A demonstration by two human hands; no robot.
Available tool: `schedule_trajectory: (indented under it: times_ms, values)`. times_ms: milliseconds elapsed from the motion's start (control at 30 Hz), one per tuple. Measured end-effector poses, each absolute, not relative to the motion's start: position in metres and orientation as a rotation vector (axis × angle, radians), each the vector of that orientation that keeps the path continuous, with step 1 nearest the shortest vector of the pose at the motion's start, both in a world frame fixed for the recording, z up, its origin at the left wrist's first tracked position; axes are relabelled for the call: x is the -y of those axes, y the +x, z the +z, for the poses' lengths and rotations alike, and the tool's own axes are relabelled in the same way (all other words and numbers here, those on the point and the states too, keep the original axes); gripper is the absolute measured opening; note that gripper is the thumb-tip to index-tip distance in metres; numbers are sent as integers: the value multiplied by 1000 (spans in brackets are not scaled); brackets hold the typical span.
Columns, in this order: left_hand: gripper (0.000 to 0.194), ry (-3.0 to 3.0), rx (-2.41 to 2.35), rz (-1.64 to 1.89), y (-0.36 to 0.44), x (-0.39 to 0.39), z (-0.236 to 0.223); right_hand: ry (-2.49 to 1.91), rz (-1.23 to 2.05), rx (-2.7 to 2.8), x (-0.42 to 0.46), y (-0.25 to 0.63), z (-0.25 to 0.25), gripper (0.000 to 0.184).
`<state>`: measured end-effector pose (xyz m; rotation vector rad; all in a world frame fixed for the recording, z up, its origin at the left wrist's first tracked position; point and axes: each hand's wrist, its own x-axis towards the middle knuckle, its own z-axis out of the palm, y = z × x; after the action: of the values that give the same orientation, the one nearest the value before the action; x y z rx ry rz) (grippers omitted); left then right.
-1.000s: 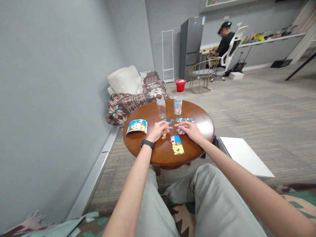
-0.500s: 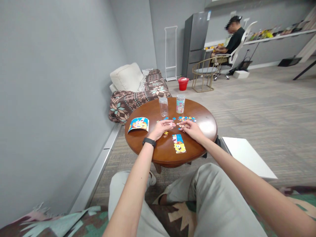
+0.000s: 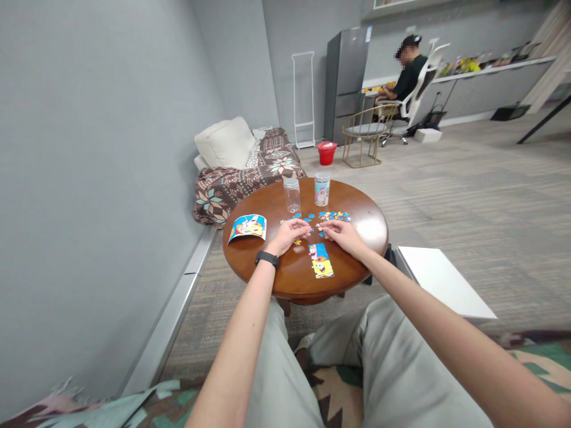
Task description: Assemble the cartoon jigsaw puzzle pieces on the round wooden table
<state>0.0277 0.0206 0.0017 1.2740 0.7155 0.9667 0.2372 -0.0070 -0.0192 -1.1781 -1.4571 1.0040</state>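
A partly joined jigsaw puzzle [image 3: 321, 261] with a yellow cartoon character lies flat near the front of the round wooden table [image 3: 250, 270]. Just beyond it, my left hand [image 3: 292, 235] has its fingers curled together around what looks like a small puzzle piece, mostly hidden. My right hand [image 3: 341, 233] faces it from the other side, fingertips pinched close to the table; what they hold is too small to make out. Loose puzzle pieces [image 3: 334, 216] are spread behind both hands, and a yellow piece [image 3: 297, 242] rests under my left hand.
A curved picture sheet [image 3: 248, 227] stands at the table's left. Behind the pieces are a clear jar [image 3: 292, 197] and a printed jar [image 3: 322, 191]. A white box [image 3: 441, 279] is right of the table. Farther back, a person [image 3: 405, 77] sits in a chair.
My left hand opened out half a second ago with something pale on its fingers, and has curled closed again. My right hand stays near the loose pieces. The camera view shifted and returned.
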Motion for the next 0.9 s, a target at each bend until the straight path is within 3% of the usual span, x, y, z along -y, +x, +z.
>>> schedule_trajectory:
  times_ms: [300, 600, 900]
  values:
    - [45, 1312, -712, 1010, 27, -18, 2, -1183, 1056, 1443, 12, 234, -13, 14]
    - [37, 1281, -705, 976, 26, -17, 4, -1182, 892, 1537, 10, 237, -16, 5]
    - [48, 1211, -732, 990, 28, -20, 3, -1178, 883, 1573, 13, 237, -13, 23]
